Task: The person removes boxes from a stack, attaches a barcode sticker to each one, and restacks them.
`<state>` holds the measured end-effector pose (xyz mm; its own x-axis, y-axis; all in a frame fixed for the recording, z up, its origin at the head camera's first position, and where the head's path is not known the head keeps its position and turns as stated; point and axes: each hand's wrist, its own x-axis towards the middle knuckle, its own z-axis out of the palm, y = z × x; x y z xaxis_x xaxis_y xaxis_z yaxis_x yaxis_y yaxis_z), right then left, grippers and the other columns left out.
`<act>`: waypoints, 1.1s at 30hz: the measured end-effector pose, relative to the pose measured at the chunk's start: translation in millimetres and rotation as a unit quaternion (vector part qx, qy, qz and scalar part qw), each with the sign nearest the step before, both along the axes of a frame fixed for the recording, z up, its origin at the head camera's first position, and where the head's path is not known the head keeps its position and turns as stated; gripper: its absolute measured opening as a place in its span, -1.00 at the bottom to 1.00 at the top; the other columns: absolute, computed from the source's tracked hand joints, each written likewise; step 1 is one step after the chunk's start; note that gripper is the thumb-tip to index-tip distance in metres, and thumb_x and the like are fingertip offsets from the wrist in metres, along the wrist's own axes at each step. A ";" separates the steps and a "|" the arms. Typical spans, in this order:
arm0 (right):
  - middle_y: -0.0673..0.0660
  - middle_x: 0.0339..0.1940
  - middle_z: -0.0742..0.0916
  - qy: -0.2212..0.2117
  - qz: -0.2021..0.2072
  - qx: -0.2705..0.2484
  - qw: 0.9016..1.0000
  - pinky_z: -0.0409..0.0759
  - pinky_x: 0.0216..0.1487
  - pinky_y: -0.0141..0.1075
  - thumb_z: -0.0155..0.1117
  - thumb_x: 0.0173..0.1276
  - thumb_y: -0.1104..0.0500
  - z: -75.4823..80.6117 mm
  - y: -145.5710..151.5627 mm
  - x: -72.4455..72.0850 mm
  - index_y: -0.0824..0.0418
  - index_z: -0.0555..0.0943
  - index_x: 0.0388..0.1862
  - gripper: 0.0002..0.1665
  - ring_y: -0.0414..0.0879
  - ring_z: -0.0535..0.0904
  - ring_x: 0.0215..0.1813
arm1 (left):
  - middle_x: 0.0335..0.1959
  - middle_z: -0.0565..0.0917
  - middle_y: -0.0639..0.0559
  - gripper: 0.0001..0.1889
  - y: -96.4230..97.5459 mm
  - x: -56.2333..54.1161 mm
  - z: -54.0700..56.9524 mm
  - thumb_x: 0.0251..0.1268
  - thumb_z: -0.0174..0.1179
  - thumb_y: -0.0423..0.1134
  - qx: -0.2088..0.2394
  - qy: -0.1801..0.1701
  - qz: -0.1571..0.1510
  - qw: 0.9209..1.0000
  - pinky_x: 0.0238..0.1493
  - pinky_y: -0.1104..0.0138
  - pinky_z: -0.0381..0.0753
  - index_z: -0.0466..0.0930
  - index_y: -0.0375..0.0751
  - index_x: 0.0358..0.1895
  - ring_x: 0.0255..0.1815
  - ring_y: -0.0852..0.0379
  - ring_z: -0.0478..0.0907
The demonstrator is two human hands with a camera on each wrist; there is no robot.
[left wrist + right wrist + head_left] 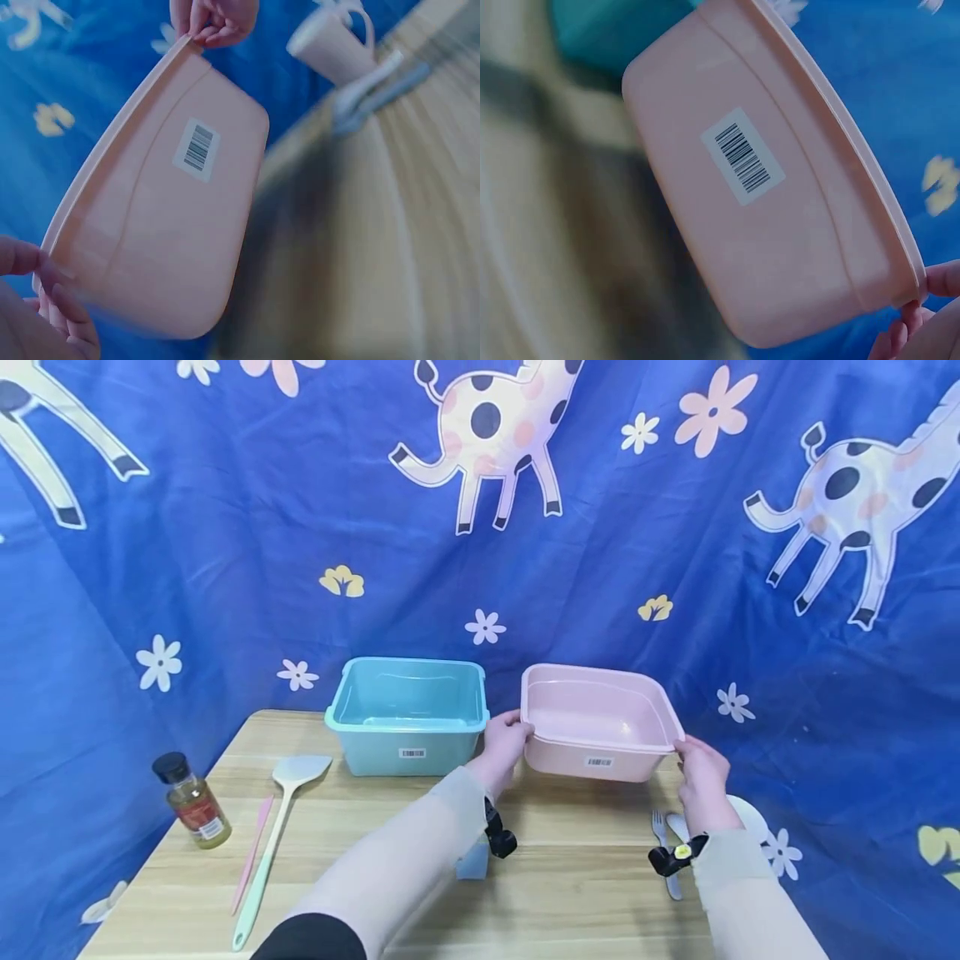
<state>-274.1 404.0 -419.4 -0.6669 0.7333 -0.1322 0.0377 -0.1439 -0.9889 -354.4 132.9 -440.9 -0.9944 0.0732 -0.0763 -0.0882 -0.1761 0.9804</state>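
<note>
Both hands hold a pink plastic basin [592,758] by its rim, one at each near corner. My left hand [504,745] pinches the left corner, thumb over the rim and fingers beneath. At the right corner, my right hand [705,777] pinches the rim the same way. A barcode label [198,148] is stuck on the basin's near wall. In the head view the basin's inside shows bare. Close to the left hand stands a teal basin [408,752], also with a barcode label.
Left on the wooden table [570,877] are a spice bottle [198,806], a pink knife [253,856] and a long-handled turner [272,835]. A fork [663,843], a spoon [677,825] and a pale mug [334,45] lie right. A small blue object [472,862] is partly behind the left forearm.
</note>
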 end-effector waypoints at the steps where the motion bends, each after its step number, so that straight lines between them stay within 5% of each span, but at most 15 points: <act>1: -0.13 -0.43 0.69 0.010 0.003 -0.003 1.000 0.37 -0.11 -0.33 0.27 0.31 0.35 9.6 -3.7 -0.8 0.38 0.58 0.18 -0.56 -0.16 0.48 -0.23 | -0.02 0.63 -0.23 -0.53 -4.2 -0.3 7.9 0.22 0.13 -0.47 0.003 0.007 0.002 1.000 0.02 0.18 0.57 0.50 -0.45 0.24 -0.13 0.07 0.55; 4: -0.08 -0.40 0.69 0.034 0.021 -0.004 0.999 0.41 -0.07 -0.31 0.29 0.33 0.32 38.3 -17.3 -4.7 0.34 0.60 0.14 -0.61 -0.17 0.54 -0.22 | -0.15 0.65 -0.20 -0.54 -21.7 -2.1 33.1 0.19 0.15 -0.47 0.005 0.035 0.020 0.999 0.00 0.14 0.59 0.53 -0.44 0.21 -0.25 0.10 0.55; 10: -0.02 -0.36 0.69 0.071 0.063 0.002 0.995 0.50 -0.09 -0.30 0.32 0.29 0.35 83.3 -58.0 -23.7 0.35 0.60 -0.02 -0.72 -0.21 0.60 -0.30 | -0.09 0.65 -0.25 -0.56 -79.7 -6.8 81.1 0.23 0.16 -0.43 -0.010 0.068 0.039 0.997 -0.17 0.29 0.53 0.55 -0.37 0.22 -0.28 0.11 0.52; 19: 0.03 -0.37 0.67 0.099 0.145 0.046 0.983 0.51 -0.01 -0.23 0.34 0.26 0.37 114.3 -138.7 -67.8 0.43 0.58 0.00 -0.68 -0.18 0.59 -0.29 | -0.28 0.63 -0.07 -0.59 -177.3 -17.1 124.5 0.30 0.16 -0.35 -0.081 0.102 0.073 0.989 -0.38 0.40 0.45 0.58 -0.32 0.21 -0.32 0.10 0.51; 24: 0.05 -0.26 0.59 0.087 0.179 0.056 0.978 0.52 -0.08 -0.28 0.32 0.26 0.37 108.6 -179.6 -87.0 0.39 0.56 -0.07 -0.73 -0.18 0.54 -0.28 | -0.39 0.60 0.07 -0.57 -222.1 -19.4 131.9 0.36 0.17 -0.31 -0.122 0.085 0.083 0.985 -0.23 0.31 0.49 0.52 -0.32 0.27 -0.36 0.18 0.50; 28: 0.09 -0.20 0.58 0.076 0.204 0.053 0.975 0.50 -0.18 -0.31 0.32 0.26 0.36 92.6 -207.8 -98.4 0.38 0.57 -0.10 -0.76 -0.13 0.51 -0.26 | -0.48 0.59 0.16 -0.54 -253.7 -23.9 127.7 0.36 0.15 -0.30 -0.148 0.068 0.090 0.983 -0.04 0.24 0.40 0.49 -0.32 0.30 -0.39 0.24 0.51; 33: 0.15 -0.15 0.59 0.053 0.233 0.051 0.970 0.54 -0.06 -0.24 0.30 0.28 0.37 68.2 -233.8 -104.2 0.43 0.56 -0.03 -0.71 -0.06 0.54 -0.17 | -0.46 0.59 0.19 -0.54 -282.7 -26.5 111.5 0.41 0.08 -0.36 -0.158 0.046 0.084 0.983 -0.24 0.37 0.48 0.43 -0.34 0.35 -0.36 0.26 0.50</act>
